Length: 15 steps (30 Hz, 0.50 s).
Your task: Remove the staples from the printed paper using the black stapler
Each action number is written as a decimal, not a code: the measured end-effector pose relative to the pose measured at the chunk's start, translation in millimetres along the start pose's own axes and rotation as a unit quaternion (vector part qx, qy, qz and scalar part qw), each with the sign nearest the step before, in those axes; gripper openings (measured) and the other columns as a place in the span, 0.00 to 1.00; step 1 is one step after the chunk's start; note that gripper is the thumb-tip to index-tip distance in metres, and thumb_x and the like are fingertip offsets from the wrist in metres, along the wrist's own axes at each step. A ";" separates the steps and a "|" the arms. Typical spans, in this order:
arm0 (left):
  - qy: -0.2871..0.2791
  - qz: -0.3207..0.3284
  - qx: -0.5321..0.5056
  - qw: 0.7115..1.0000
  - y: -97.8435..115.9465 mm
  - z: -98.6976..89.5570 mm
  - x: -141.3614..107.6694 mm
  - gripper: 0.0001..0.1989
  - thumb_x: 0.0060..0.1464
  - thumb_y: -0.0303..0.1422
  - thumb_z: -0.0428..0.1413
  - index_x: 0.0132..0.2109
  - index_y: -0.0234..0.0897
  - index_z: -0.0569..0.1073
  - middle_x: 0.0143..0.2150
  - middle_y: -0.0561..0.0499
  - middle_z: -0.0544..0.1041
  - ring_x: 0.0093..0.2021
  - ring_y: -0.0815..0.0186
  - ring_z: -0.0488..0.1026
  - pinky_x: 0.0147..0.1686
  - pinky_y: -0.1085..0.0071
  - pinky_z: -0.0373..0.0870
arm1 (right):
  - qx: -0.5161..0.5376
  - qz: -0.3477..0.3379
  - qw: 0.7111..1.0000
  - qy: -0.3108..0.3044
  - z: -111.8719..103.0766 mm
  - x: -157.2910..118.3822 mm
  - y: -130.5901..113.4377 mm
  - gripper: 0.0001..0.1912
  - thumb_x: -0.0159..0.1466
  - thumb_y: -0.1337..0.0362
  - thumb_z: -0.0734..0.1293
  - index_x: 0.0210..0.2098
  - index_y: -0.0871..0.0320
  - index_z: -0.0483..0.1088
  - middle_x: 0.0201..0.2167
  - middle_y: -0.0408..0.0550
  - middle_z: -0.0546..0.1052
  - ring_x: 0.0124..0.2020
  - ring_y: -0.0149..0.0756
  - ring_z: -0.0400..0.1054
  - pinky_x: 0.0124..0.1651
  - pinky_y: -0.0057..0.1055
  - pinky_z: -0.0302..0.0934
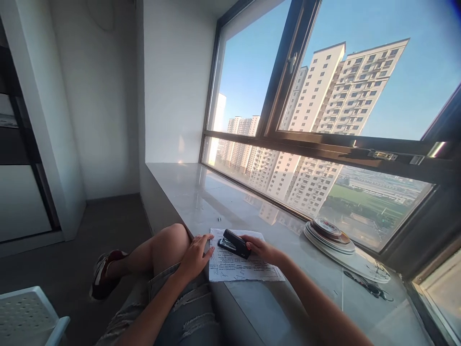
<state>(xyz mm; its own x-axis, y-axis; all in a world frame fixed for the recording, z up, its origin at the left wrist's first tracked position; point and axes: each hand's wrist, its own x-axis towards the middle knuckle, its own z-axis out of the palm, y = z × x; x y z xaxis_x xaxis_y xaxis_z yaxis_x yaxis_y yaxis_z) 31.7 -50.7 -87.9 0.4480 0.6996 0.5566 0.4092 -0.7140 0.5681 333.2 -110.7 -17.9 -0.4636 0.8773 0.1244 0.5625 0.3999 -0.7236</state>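
R hand [262, 248] pinches stapler [235, 244] by hinge; prob. stiff, light, best held there. L hand [196, 252] spread @ paper [245, 274] edge.

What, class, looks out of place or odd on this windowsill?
The paper sits askew: its near left corner juts past the edge of the sill instead of lying fully on it. Beyond the paper, small dark bits lie loose like litter, too small to identify.

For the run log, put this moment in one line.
left hand: at left edge of paper | right hand: holding black stapler over paper
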 end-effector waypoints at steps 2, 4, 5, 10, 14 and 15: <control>0.003 -0.003 -0.002 1.000 -0.4 0.7 0.2 0.16 0.66 0.39 0.51 0.59 0.46 0.67 0.57 0.47 0.76 0.61 0.53 0.69 0.62 0.49 0.65 | 0.000 0.000 1.000 0.002 0.7 -0.5 2.2 0.32 0.71 0.41 0.55 0.64 0.53 0.66 0.57 0.51 0.75 0.57 0.49 0.68 0.61 0.44 0.61; 0.011 -0.007 -0.008 1.000 -1.2 2.0 0.2 0.18 0.66 0.39 0.51 0.60 0.45 0.66 0.57 0.46 0.76 0.61 0.52 0.69 0.62 0.48 0.65 | -0.002 0.005 1.000 0.009 1.5 -1.0 2.2 0.31 0.71 0.41 0.54 0.62 0.53 0.68 0.56 0.51 0.75 0.56 0.48 0.68 0.61 0.44 0.61; 0.016 -0.008 -0.012 1.000 -1.7 2.8 -0.1 0.18 0.66 0.39 0.51 0.60 0.45 0.66 0.57 0.45 0.76 0.61 0.52 0.69 0.63 0.48 0.64 | -0.002 0.009 1.000 0.017 2.0 -0.8 1.2 0.31 0.71 0.41 0.53 0.61 0.53 0.69 0.55 0.51 0.76 0.55 0.48 0.69 0.60 0.43 0.62; 0.008 -0.037 -0.038 0.999 -1.9 4.9 -3.6 0.21 0.66 0.43 0.51 0.62 0.45 0.66 0.59 0.44 0.75 0.64 0.51 0.66 0.62 0.51 0.66 | -0.045 0.016 0.995 0.091 13.8 8.8 -13.3 0.29 0.68 0.44 0.62 0.62 0.51 0.68 0.55 0.51 0.76 0.50 0.46 0.72 0.49 0.38 0.69; 0.028 -0.059 -0.097 0.993 2.1 1.6 -3.9 0.21 0.65 0.44 0.52 0.62 0.45 0.68 0.60 0.45 0.74 0.65 0.53 0.66 0.63 0.54 0.65 | -0.163 0.014 0.977 0.137 35.2 20.3 -22.1 0.20 0.65 0.53 0.69 0.54 0.51 0.73 0.38 0.45 0.81 0.38 0.41 0.75 0.41 0.33 0.70; 0.051 -0.062 -0.122 0.989 3.7 0.6 -2.7 0.21 0.65 0.43 0.52 0.62 0.45 0.68 0.61 0.45 0.74 0.64 0.53 0.67 0.64 0.54 0.64 | -0.185 0.004 0.970 0.156 39.9 21.9 -23.0 0.17 0.66 0.56 0.68 0.53 0.51 0.73 0.36 0.45 0.81 0.36 0.40 0.75 0.40 0.33 0.71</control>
<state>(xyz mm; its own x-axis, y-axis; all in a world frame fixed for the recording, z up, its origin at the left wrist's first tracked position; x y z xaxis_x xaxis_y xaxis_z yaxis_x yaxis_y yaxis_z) 32.5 -55.3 -87.6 0.3190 0.7897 0.5240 0.2459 -0.6030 0.7589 282.8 -111.2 -25.7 -0.2600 0.8957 0.3607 0.7994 0.4091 -0.4399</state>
